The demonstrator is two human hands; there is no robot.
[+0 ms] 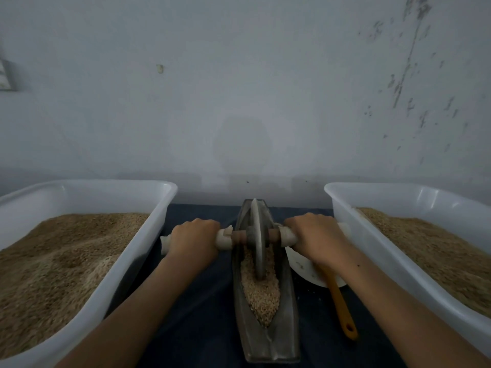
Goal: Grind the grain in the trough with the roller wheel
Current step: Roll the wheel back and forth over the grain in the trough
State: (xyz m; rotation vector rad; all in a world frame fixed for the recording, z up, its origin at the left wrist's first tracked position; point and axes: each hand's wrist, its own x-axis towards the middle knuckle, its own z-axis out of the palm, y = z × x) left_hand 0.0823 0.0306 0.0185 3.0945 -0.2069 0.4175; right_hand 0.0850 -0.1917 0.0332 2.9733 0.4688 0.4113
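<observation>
Both hands, left (192, 239) and right (314, 239), curl around the wrapped axle ends of the roller wheel (257, 239). It stands upright in the trough (288, 309) (mid-worktop, between 2 grain-filled tubs), its rim in the grain (261, 293).

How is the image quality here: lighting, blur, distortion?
Head view: dim, flat light, with a faint shadow on the wall; wide-angle bending bows both bins' rims; edges are soft, yet the roller wheel and both hands, left hand, right hand, read clearly.
</observation>
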